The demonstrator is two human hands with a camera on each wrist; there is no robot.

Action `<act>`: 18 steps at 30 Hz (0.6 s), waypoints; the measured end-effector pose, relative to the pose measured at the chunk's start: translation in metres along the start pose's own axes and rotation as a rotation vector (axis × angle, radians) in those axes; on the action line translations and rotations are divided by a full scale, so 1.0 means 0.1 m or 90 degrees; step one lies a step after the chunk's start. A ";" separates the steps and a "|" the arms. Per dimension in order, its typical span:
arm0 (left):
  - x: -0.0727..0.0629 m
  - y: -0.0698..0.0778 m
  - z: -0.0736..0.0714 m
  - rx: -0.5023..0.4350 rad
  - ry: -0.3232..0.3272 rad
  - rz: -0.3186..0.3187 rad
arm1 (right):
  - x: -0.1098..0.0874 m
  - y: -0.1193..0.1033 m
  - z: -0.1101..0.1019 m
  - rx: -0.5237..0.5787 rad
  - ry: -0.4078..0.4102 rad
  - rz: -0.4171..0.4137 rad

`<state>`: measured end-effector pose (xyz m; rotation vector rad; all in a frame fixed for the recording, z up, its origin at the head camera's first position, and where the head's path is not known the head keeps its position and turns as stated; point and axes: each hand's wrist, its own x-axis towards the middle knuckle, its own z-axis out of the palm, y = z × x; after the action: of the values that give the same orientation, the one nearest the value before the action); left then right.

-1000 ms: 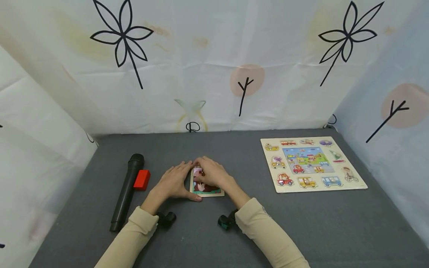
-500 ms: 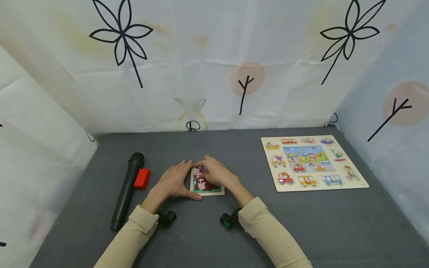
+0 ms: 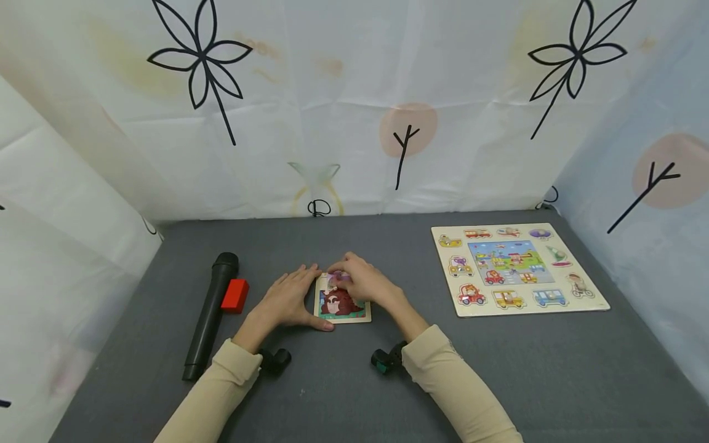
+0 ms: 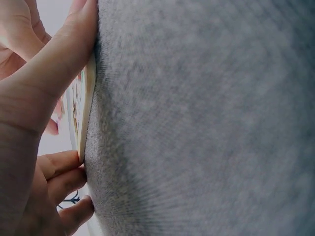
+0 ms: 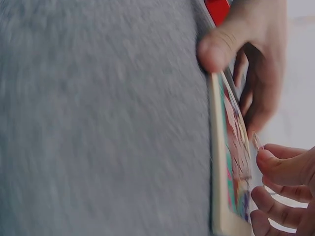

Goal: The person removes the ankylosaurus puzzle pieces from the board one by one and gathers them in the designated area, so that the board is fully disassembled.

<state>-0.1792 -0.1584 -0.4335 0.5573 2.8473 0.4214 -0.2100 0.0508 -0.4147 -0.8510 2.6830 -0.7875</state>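
A small wooden jigsaw puzzle board (image 3: 343, 319) with a brown animal picture lies on the grey table. My left hand (image 3: 288, 300) is spread along its left side, thumb at the near-left corner and fingers by the far-left corner. In the left wrist view, a fingertip touches the end of the pale board edge (image 4: 88, 110). Over the board's far part, my right hand (image 3: 362, 280) pinches a small puzzle piece (image 5: 256, 141) between thumb and forefinger; the right wrist view shows it nearly edge-on, just above the board. The right hand hides the board's far-right part.
On the left lie a black microphone (image 3: 209, 320) and a red block (image 3: 235, 296) right beside it. A larger wooden puzzle board (image 3: 520, 301) with vehicle pictures lies at the right. A white printed cloth (image 3: 354, 74) rises behind the table.
My right hand has shifted right and slightly away, uncovering more of the picture, with the puzzle piece in its fingers. My left hand and the board have stayed in place.
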 end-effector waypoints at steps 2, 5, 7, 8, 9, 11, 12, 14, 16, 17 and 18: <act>0.00 0.00 0.00 0.002 0.000 -0.001 | -0.02 0.04 -0.04 -0.001 0.004 0.001; 0.00 0.01 0.00 0.005 -0.001 -0.005 | -0.05 0.11 -0.12 -0.004 0.009 0.008; 0.01 0.01 0.00 0.006 -0.003 -0.008 | -0.07 0.16 -0.17 -0.009 0.012 0.013; 0.01 0.01 0.00 0.007 -0.004 -0.010 | -0.08 0.19 -0.19 -0.015 0.013 0.017; 0.02 0.01 0.00 0.008 -0.006 -0.011 | -0.09 0.22 -0.22 -0.018 0.014 0.020; 0.02 0.01 0.00 0.008 -0.008 -0.014 | -0.10 0.28 -0.26 -0.025 0.018 0.025; 0.02 0.01 0.00 0.009 -0.008 -0.015 | -0.11 0.31 -0.29 -0.027 0.020 0.030; 0.02 0.00 0.00 0.009 -0.009 -0.016 | -0.13 0.37 -0.33 -0.031 0.026 0.042; 0.03 0.00 0.00 0.008 -0.011 -0.019 | -0.13 0.42 -0.36 -0.036 0.030 0.053; 0.03 0.00 0.01 0.008 -0.012 -0.020 | -0.14 0.44 -0.37 -0.041 0.031 0.058; 0.03 0.00 0.01 0.007 -0.012 -0.020 | -0.14 0.46 -0.38 -0.043 0.030 0.064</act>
<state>-0.1813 -0.1568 -0.4346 0.5145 2.8374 0.3929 -0.2339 0.1068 -0.4081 -0.7145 2.7838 -0.7072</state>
